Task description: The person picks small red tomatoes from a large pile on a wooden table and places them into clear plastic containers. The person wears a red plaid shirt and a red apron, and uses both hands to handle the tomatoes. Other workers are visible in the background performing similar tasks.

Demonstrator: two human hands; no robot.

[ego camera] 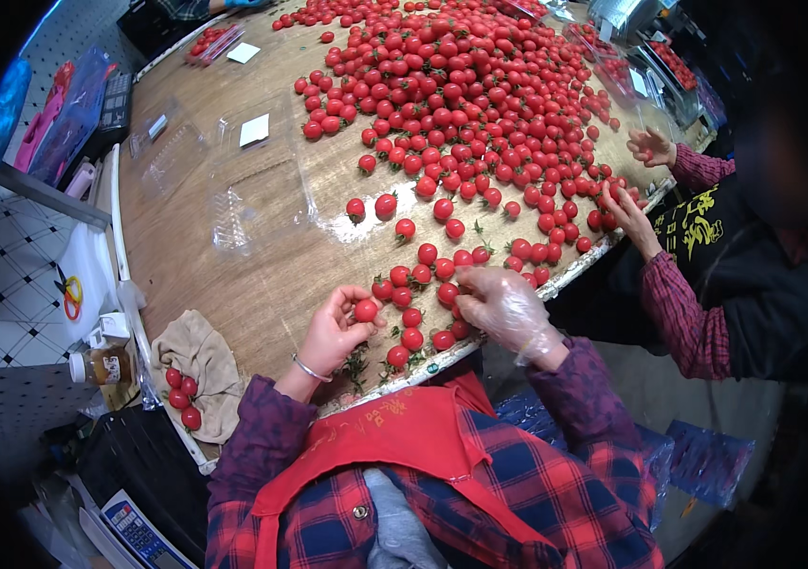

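Observation:
My left hand (341,323), bare and with a bracelet at the wrist, holds a cherry tomato (366,310) between thumb and fingers, just above the wooden table (254,291). A clear plastic glove covers my right hand (507,302), whose fingertips reach down among loose cherry tomatoes (448,293) near the table's front edge; whether it grips one is hidden. Several more tomatoes lie between my two hands. Beyond them spreads a large heap of cherry tomatoes (446,78), some with green calyxes. Green stem scraps (355,370) lie by my left wrist.
Clear plastic clamshell boxes (261,178) lie at the left, one with a white card (254,131). A beige cloth (194,355) holds several tomatoes at the left corner. Scissors (71,293) and a jar (102,366) stay beyond that edge. A co-worker's hands (631,213) are at the right.

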